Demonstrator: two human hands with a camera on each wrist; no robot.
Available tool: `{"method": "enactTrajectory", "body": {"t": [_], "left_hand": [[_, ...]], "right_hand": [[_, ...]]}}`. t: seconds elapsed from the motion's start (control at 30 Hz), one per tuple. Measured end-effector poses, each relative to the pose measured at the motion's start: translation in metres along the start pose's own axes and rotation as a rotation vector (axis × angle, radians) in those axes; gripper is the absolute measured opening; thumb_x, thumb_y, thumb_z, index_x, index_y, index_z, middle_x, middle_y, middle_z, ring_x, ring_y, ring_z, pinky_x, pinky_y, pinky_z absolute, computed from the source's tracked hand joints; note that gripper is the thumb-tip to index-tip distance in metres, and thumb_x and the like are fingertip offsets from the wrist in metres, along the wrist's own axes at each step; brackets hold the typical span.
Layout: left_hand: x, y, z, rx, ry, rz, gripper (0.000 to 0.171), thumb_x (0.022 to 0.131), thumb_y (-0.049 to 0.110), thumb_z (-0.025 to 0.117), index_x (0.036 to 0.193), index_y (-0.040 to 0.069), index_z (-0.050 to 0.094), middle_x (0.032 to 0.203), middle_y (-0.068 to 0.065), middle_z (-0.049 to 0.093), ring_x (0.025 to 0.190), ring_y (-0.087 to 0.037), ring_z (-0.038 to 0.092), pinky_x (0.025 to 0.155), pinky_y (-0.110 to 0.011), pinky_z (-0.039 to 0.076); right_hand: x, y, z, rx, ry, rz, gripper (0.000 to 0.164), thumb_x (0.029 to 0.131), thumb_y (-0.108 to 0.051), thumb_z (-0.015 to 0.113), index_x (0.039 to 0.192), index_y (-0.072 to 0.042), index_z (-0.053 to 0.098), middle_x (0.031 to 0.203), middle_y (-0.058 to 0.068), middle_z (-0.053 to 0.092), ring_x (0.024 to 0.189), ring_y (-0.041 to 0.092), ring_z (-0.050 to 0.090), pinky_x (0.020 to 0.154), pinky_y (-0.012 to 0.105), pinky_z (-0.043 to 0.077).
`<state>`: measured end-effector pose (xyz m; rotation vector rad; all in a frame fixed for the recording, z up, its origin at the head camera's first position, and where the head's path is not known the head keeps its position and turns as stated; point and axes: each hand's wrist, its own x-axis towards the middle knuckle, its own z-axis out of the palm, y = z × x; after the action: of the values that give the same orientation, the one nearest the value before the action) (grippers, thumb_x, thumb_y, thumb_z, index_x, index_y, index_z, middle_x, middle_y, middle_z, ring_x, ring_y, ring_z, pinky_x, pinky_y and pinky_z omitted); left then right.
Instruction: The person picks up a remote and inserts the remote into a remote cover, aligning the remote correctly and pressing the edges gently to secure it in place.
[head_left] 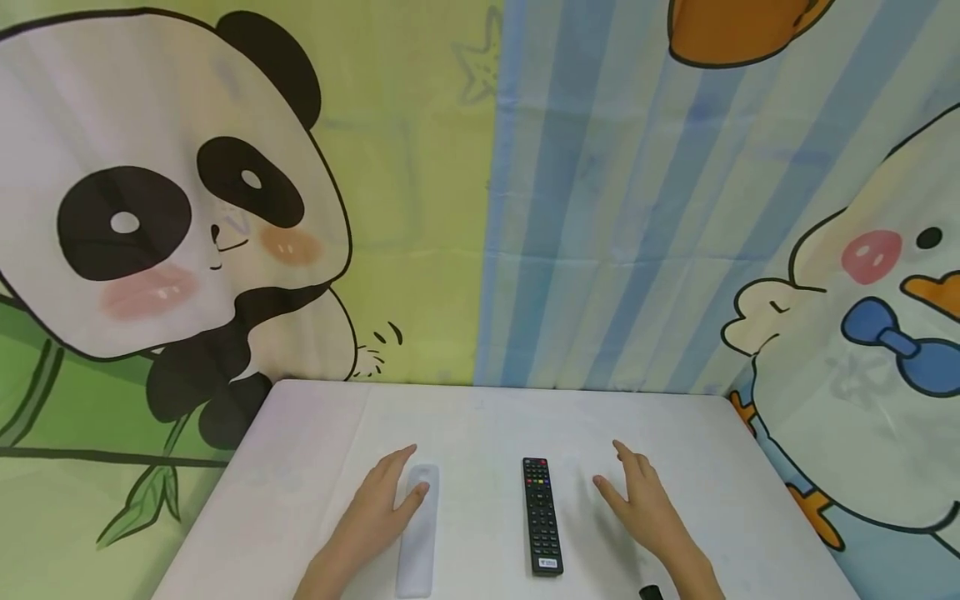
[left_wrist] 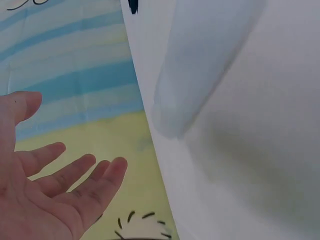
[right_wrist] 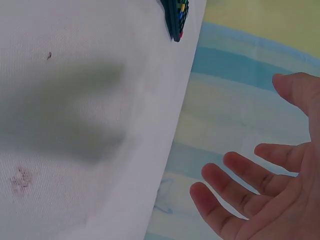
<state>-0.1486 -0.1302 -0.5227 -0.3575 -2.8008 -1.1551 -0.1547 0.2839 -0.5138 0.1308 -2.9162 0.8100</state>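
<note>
A black remote control (head_left: 542,517) with rows of buttons lies face up on the white table, between the two hands. To its left lies a long, pale translucent sleeve or cover (head_left: 418,542), which also shows in the left wrist view as a whitish strip (left_wrist: 200,65). My left hand (head_left: 375,508) hovers over the sleeve's left edge, fingers loosely extended and holding nothing. On the other side, my right hand (head_left: 645,504) is held above the table to the right of the remote, fingers spread and free. The right wrist view catches the remote's coloured-button end (right_wrist: 176,17).
A small black object (head_left: 651,592), partly cut off, sits at the bottom edge by the right wrist. The white table (head_left: 465,425) ends at a cloth backdrop (head_left: 420,208) printed with a panda and a white bird. Stains mark the tabletop (right_wrist: 21,180).
</note>
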Motion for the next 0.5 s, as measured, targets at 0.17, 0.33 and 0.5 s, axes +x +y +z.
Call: {"method": "enactTrajectory", "body": {"t": [0.17,0.33,0.5], "left_hand": [[0.005,0.011,0.015,-0.073,-0.056,-0.005,0.068,0.1,0.05,0.058,0.154,0.014,0.037,0.15,-0.012,0.043,0.128,-0.038,0.051,0.097,-0.051,0.048],[0.009,0.019,0.032,-0.154,-0.107,0.009,0.067,0.1,0.046,0.058,0.152,0.01,0.038,0.147,-0.017,0.044,0.121,-0.039,0.056,0.081,-0.04,0.057],[0.012,0.029,0.051,-0.217,-0.143,0.057,0.063,0.101,0.042,0.06,0.149,0.006,0.04,0.143,-0.019,0.048,0.117,-0.035,0.058,0.083,-0.045,0.056]], "right_hand": [[0.0,-0.006,0.005,0.054,-0.007,0.017,0.079,0.099,-0.054,0.057,0.152,-0.001,0.031,0.135,0.025,0.047,0.12,0.041,0.052,0.092,0.057,0.048],[0.001,-0.012,0.016,0.082,-0.007,0.04,0.074,0.098,-0.049,0.062,0.15,-0.003,0.037,0.133,0.02,0.052,0.113,0.035,0.058,0.086,0.051,0.052],[-0.001,-0.016,0.027,0.113,-0.016,0.057,0.068,0.097,-0.039,0.067,0.147,0.0,0.042,0.126,0.018,0.057,0.105,0.031,0.061,0.081,0.046,0.055]]}}
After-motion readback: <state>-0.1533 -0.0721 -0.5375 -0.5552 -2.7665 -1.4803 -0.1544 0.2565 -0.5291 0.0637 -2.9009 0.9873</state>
